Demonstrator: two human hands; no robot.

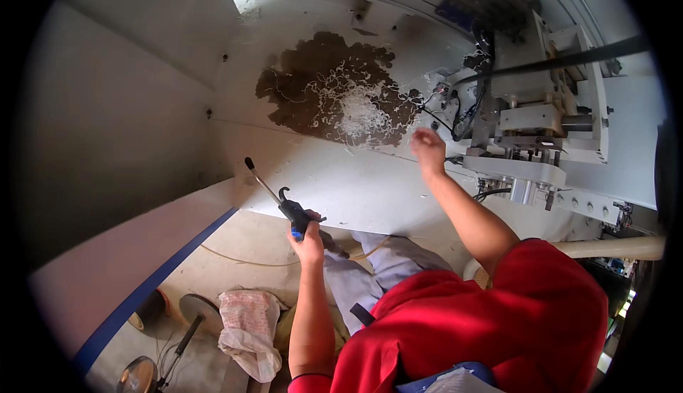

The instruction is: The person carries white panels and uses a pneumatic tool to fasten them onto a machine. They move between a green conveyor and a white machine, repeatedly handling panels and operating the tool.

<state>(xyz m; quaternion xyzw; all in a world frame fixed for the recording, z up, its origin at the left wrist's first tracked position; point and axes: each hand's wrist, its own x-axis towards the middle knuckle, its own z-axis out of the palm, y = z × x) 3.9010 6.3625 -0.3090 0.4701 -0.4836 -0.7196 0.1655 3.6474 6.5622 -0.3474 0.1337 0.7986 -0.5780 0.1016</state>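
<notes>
My left hand (308, 244) is wrapped round the handle of an air blow gun (293, 211). The gun is black with a blue detail, a hooked top and a thin metal nozzle tipped in black, pointing up and left. My right hand (427, 150) is raised beside the machine's right-hand mechanism, close to a thin black cable. Its fingers look bent but are smeared, so what they hold, if anything, does not show. Beyond it, a tangle of white curly shavings (361, 114) lies over a dark wet patch (313, 62) on the pale machine bed (284, 155).
Metal blocks and shafts of the mechanism (530, 119) crowd the right side, with a black strap (569, 59) across them. A tall panel (135, 108) walls the left. A thin hose (242, 259) crosses the floor near a pinkish-white sack (249, 329). A ribbed hose (612, 248) runs at right.
</notes>
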